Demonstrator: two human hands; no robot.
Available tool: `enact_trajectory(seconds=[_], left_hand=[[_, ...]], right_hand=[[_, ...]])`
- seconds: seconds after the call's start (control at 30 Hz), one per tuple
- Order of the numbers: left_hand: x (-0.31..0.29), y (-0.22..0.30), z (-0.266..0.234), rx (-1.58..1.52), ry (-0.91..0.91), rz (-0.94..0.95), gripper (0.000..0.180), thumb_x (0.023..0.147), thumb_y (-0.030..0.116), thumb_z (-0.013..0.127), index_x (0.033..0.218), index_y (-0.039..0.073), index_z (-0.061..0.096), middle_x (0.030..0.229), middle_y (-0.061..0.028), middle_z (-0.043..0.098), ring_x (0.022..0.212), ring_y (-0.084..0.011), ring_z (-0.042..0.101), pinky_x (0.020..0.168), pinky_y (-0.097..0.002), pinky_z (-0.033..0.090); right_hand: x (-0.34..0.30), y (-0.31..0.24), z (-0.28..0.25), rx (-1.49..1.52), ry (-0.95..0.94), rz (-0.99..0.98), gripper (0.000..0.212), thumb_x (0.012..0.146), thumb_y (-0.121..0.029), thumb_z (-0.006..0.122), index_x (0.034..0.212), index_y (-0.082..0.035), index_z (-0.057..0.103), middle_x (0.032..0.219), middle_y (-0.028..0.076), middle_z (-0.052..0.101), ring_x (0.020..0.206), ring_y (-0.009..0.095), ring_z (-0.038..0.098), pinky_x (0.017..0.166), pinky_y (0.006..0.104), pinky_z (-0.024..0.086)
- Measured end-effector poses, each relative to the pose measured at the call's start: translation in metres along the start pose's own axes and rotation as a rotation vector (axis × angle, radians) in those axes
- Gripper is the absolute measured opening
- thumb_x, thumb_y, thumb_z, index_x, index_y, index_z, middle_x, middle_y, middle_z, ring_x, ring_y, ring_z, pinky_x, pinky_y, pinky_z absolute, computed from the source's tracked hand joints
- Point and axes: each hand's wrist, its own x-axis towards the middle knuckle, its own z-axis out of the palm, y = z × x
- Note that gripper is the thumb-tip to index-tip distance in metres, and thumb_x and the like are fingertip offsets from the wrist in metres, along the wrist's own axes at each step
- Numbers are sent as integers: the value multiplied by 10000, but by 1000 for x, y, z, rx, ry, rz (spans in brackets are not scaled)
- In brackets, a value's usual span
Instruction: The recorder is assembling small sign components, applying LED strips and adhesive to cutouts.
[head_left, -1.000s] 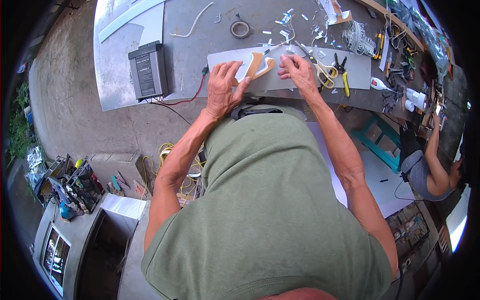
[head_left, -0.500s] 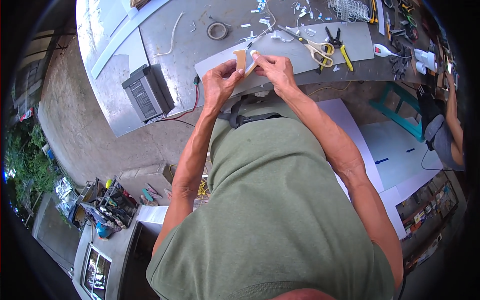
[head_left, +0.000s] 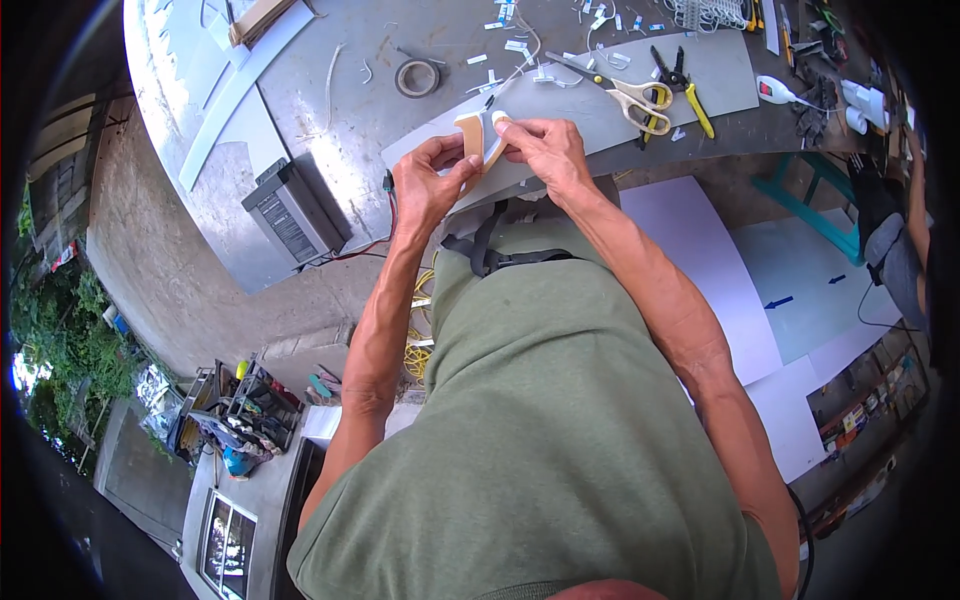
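Above the near edge of the metal table, both my hands pinch a small tan piece with white edges [head_left: 474, 142], spread in a V shape. My left hand [head_left: 432, 178] is closed on its left arm, thumb toward the middle. My right hand [head_left: 548, 152] grips the tip of its right arm between thumb and fingers. I cannot tell whether the two arms are one piece or two. A thin cable with a dark section [head_left: 490, 101] lies just beyond it. Under my hands is a flat grey sheet [head_left: 590, 125]. Scissors with cream handles [head_left: 640, 105] lie to the right.
Yellow-and-black wire strippers [head_left: 692, 100] lie beside the scissors. A tape roll [head_left: 417, 78] and several small white LED modules [head_left: 516, 46] are farther back. A grey power supply box [head_left: 292, 215] stands at left. A teal stool [head_left: 815, 205] and another person's arm [head_left: 917, 190] are at right.
My view has shifted a little. My hands stay together, and the tan piece's two arms are tilted differently, with more of the left arm's white edge showing.
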Motion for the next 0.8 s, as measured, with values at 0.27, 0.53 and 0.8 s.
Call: enact_trajectory(seconds=[0.27, 0.53, 0.8], left_hand=[[-1, 5, 3, -24, 47, -30, 487, 788, 143, 817, 1187, -89, 661, 1047, -191, 738, 942, -213, 721, 854, -338, 577], [-4, 10, 0, -35, 90, -97, 496, 770, 206, 843, 1155, -69, 693, 1013, -180, 748, 911, -214, 729, 794, -321, 588], [3, 7, -3, 24, 72, -49, 491, 748, 264, 857, 1118, -31, 726, 996, -164, 755, 878, -197, 733, 774, -319, 585]], right_hand=[[7, -4, -8, -5, -65, 31, 416, 840, -305, 780, 947, 94, 733, 849, 159, 735, 749, 209, 729, 691, 300, 609], [7, -12, -9, -46, -83, 48, 467, 818, -311, 801, 1004, 107, 705, 884, 174, 731, 767, 221, 732, 698, 306, 617], [7, -14, -11, -26, -120, 48, 480, 834, -321, 796, 1010, 114, 698, 885, 172, 724, 787, 221, 728, 727, 323, 614]])
